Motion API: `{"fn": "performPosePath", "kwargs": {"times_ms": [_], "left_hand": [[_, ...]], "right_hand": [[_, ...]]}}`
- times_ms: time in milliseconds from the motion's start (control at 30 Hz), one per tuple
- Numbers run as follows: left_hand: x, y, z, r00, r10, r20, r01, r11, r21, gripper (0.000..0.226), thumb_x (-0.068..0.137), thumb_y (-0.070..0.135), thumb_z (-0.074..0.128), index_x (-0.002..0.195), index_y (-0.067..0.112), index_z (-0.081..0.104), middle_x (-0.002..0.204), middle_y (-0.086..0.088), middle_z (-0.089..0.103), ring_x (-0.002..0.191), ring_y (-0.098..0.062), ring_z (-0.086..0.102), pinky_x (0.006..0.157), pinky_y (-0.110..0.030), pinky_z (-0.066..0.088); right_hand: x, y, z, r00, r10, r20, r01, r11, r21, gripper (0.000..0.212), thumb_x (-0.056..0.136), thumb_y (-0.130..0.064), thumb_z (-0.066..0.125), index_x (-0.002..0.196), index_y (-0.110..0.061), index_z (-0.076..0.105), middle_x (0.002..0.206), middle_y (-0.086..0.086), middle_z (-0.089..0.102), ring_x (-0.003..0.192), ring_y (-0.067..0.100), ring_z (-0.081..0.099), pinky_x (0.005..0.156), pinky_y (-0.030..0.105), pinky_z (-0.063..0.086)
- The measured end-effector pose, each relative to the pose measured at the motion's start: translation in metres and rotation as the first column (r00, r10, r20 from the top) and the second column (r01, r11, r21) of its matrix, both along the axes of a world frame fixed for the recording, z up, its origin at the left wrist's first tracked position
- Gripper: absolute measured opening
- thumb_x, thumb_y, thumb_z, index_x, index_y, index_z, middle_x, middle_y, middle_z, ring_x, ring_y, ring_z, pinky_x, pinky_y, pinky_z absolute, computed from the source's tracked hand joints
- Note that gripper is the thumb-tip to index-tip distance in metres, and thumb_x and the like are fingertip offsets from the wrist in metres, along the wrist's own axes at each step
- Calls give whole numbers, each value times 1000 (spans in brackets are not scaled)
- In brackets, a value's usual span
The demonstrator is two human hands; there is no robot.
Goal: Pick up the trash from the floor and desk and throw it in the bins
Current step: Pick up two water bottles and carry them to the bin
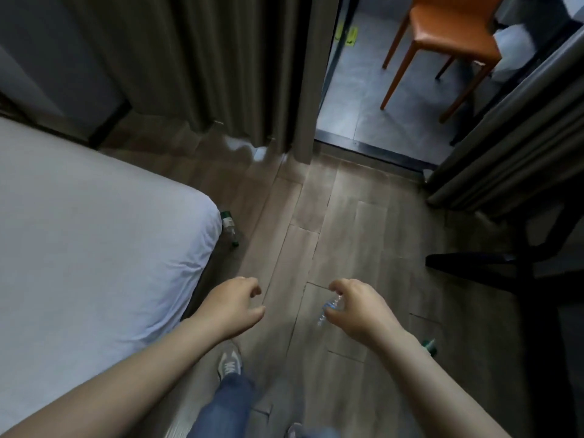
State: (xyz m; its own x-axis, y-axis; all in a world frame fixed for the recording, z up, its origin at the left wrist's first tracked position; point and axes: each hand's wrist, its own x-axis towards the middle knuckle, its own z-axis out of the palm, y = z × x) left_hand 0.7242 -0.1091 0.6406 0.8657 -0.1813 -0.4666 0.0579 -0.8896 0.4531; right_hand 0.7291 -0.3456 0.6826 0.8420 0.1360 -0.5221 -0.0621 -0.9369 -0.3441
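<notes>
A clear plastic bottle (329, 308) w/ blue label is gripped in the right hand (358, 311), fingers curled round it, above the wood floor (335, 216). The left hand (234, 303) is held out w/ fingers loosely curled, nothing in it. A green bottle (230, 227) is seen lying on the floor just beside the bed (94, 232) corner. Another green item (430, 345), partly hidden by the right forearm, lies on the floor. An orange chair (448, 30) is seen past the curtain (189, 58).
</notes>
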Motion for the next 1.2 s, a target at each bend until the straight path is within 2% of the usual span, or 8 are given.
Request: {"fn": "performPosePath", "kwargs": {"times_ms": [233,333,467,600,733,933,1033,1200], "left_hand": [[79,18,-147,987,155,-33,-154,988,29,34,78,37,62,108,20,62,106,3,64,95,-14,59,79,-27,47],[95,20,-236,979,202,-32,-201,979,33,33,80,36,62,108,21,62,105,4,63,91,-11,58,73,-25,43],[117,22,-356,974,226,-32,-225,974,41,35,82,36,62,113,20,61,107,3,61,95,-13,58,76,-26,46],[151,25,-462,973,226,34,-228,972,64,36,83,34,60,115,17,60,111,-2,61,101,-18,58,84,-30,49],[179,35,-555,973,194,126,-207,973,102,34,87,35,59,115,16,60,111,-1,61,99,-17,59,74,-25,43],[212,56,-626,968,141,209,-180,967,181,31,88,37,57,109,15,61,110,-5,63,100,-22,60,79,-29,47],[219,64,-640,969,100,224,-152,962,226,36,87,39,57,112,13,58,114,-8,61,103,-27,60,83,-33,50],[231,79,-656,960,156,230,-214,943,254,43,87,37,59,119,9,51,118,-17,54,108,-35,56,90,-39,48]], "right_hand": [[74,25,-143,1000,20,18,-21,999,34,53,84,-41,61,132,-21,50,127,0,57,120,17,51,95,27,39],[98,24,-231,999,37,36,-38,999,29,55,84,-41,62,133,-22,48,128,0,57,120,18,51,93,28,41],[133,26,-349,992,122,20,-122,993,0,55,86,-42,60,135,-23,45,128,1,56,117,20,52,91,30,44],[170,39,-458,978,199,69,-198,980,-22,56,88,-41,60,138,-21,44,129,2,56,116,21,53,93,32,45],[197,59,-552,955,271,124,-270,963,-25,53,88,-39,60,135,-18,47,128,5,57,115,24,54,92,34,47],[214,80,-629,915,357,187,-348,934,-81,48,87,-34,61,128,-13,48,122,9,57,110,29,56,89,41,51],[209,81,-641,903,382,196,-369,924,-100,48,87,-34,62,127,-12,49,121,9,58,110,29,56,90,42,50],[196,76,-647,913,379,151,-369,925,-88,43,88,-33,60,126,-14,50,120,6,58,108,25,57,90,39,50]]}}
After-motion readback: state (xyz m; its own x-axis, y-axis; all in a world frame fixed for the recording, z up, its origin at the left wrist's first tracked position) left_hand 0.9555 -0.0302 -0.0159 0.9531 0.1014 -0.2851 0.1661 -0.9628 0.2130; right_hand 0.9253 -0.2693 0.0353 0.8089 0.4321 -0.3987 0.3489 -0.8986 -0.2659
